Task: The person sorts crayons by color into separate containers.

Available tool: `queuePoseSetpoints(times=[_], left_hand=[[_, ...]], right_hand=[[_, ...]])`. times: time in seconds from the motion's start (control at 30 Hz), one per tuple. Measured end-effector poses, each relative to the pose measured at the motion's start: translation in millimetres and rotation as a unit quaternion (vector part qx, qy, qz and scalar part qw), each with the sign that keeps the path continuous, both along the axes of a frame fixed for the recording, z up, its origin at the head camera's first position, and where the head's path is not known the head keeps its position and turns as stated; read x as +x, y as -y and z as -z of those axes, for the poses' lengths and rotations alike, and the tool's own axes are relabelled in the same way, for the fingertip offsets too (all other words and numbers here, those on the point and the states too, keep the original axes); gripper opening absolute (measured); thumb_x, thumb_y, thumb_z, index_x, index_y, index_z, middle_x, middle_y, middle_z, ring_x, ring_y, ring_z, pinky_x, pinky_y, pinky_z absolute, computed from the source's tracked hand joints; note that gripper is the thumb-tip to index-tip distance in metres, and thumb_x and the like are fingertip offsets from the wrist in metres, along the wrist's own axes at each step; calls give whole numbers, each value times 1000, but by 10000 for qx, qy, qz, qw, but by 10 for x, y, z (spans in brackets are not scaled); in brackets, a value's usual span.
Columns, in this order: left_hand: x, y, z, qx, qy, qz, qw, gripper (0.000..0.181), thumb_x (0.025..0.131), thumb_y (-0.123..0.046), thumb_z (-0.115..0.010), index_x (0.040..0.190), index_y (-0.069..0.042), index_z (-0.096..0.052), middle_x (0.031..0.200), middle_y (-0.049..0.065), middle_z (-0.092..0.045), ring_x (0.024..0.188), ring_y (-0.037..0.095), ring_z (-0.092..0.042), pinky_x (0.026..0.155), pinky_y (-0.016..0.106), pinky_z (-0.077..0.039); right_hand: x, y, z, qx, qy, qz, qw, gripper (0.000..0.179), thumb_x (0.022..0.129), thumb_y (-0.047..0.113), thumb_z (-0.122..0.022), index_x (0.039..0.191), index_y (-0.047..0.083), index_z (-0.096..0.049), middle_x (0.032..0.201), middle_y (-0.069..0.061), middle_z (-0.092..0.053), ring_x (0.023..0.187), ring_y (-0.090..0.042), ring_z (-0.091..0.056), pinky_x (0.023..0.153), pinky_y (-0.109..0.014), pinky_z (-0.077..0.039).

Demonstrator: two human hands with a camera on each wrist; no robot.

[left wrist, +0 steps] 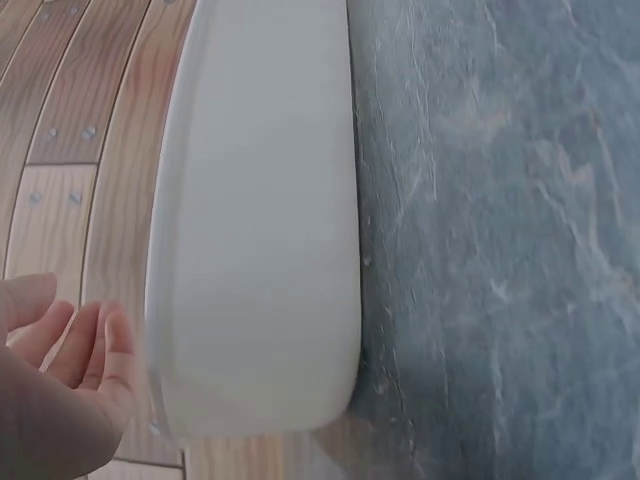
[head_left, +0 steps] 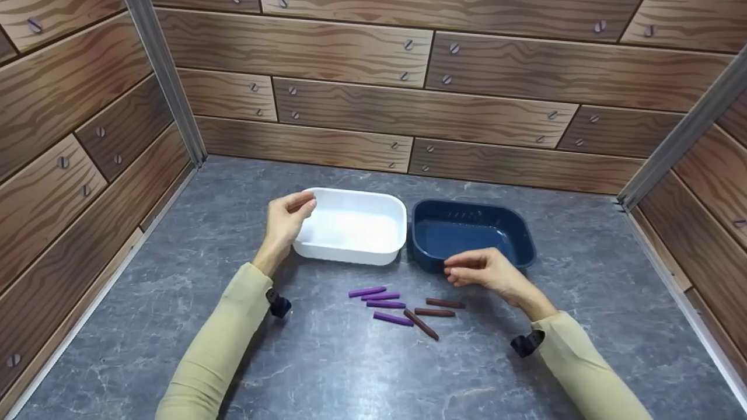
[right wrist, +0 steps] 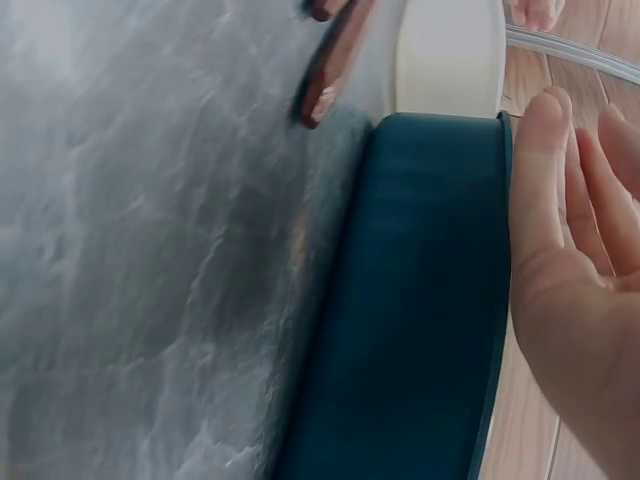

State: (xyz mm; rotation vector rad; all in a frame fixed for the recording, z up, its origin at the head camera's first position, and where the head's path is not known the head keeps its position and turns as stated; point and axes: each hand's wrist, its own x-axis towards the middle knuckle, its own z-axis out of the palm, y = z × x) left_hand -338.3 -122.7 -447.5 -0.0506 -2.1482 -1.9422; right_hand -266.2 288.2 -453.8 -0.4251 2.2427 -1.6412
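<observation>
My left hand [head_left: 287,219] hovers at the left end of a white tub [head_left: 350,255], its fingers loosely bent with nothing between them. In the left wrist view this hand [left wrist: 70,375] appears beside the tub's rim. Over the near rim of a dark blue tub [head_left: 429,259] is my right hand [head_left: 487,271], holding nothing, thumb and fingers apart. Both tubs stand side by side and look bare inside. In front of them lie several purple crayons [head_left: 385,304] and three brown crayons [head_left: 435,312]. One brown crayon [right wrist: 335,65] also shows in the right wrist view.
The grey marbled tabletop [head_left: 327,373] is enclosed by wood-patterned panels [head_left: 350,99] at the back and on both sides. Metal corner posts [head_left: 169,81] rise at the back left and back right.
</observation>
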Motion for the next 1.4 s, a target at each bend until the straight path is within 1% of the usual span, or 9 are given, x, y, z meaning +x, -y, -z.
queuePoseSetpoints(times=[0.1, 0.2, 0.4, 0.5, 0.7, 0.9, 1.03, 1.17, 1.4], left_hand=[[-33, 22, 20, 170, 155, -80, 9997, 31, 93, -10, -67, 121, 3, -67, 116, 19, -69, 100, 20, -66, 83, 23, -54], [-48, 39, 51, 241, 315, -166, 9991, 29, 93, -10, -67, 119, 3, -67, 114, 20, -70, 93, 15, -66, 77, 21, -53], [-81, 117, 85, 274, 228, -363, 9987, 29, 91, -7, -67, 118, 6, -67, 110, 21, -70, 83, 10, -63, 69, 20, -51], [-113, 165, 91, 237, 219, -485, 9983, 30, 91, -8, -68, 118, 5, -67, 111, 19, -70, 83, 8, -61, 67, 19, -49], [-191, 225, 134, 99, 362, -819, 9959, 27, 91, -8, -68, 116, 3, -69, 110, 18, -69, 83, 7, -58, 67, 15, -46], [-263, 247, 177, -163, 473, -1102, 9926, 27, 92, -9, -66, 117, 1, -69, 112, 18, -69, 91, 15, -60, 73, 17, -47], [-298, 249, 196, -451, 702, -1059, 9909, 31, 95, -11, -63, 124, -2, -66, 119, 15, -67, 105, 22, -61, 85, 26, -50], [-328, 223, 215, -488, 827, -885, 9914, 36, 96, -11, -61, 131, -2, -61, 127, 17, -63, 116, 27, -58, 96, 35, -49], [-313, 174, 284, -757, 1022, -585, 9902, 41, 98, -9, -54, 139, -5, -55, 141, 16, -55, 129, 27, -52, 106, 38, -44]], right_hand=[[14, -32, 38, 355, -54, -11, 9994, 41, 90, 20, -72, 119, -8, -66, 110, -27, -69, 90, -21, -72, 85, -48, -56], [35, -54, 87, 684, -179, -68, 9975, 38, 89, 21, -73, 116, -6, -68, 109, -24, -71, 89, -23, -71, 81, -42, -58], [74, -97, 169, 1202, -396, -383, 9912, 35, 88, 20, -74, 116, -2, -70, 113, -19, -71, 90, -10, -68, 76, -25, -56], [79, -128, 203, 1294, -342, -413, 9901, 34, 89, 18, -73, 116, -2, -70, 114, -20, -70, 90, -7, -67, 76, -21, -55], [69, -169, 268, 1289, -202, -327, 9909, 33, 89, 18, -73, 116, 0, -70, 114, -19, -70, 95, -11, -67, 77, -21, -55], [75, -186, 302, 1299, -300, -287, 9907, 31, 89, 16, -73, 115, -1, -70, 112, -19, -71, 97, -13, -67, 78, -20, -54], [82, -201, 307, 1269, -349, -340, 9907, 31, 88, 14, -73, 114, -2, -71, 109, -19, -71, 95, -12, -66, 77, -18, -52], [90, -204, 293, 1287, -402, -418, 9900, 29, 86, 10, -74, 112, -3, -71, 106, -21, -71, 90, -10, -65, 74, -18, -51], [73, -213, 353, 1644, -760, -722, 9808, 29, 83, 11, -78, 109, 0, -74, 99, -16, -73, 79, -5, -62, 69, -17, -51]])
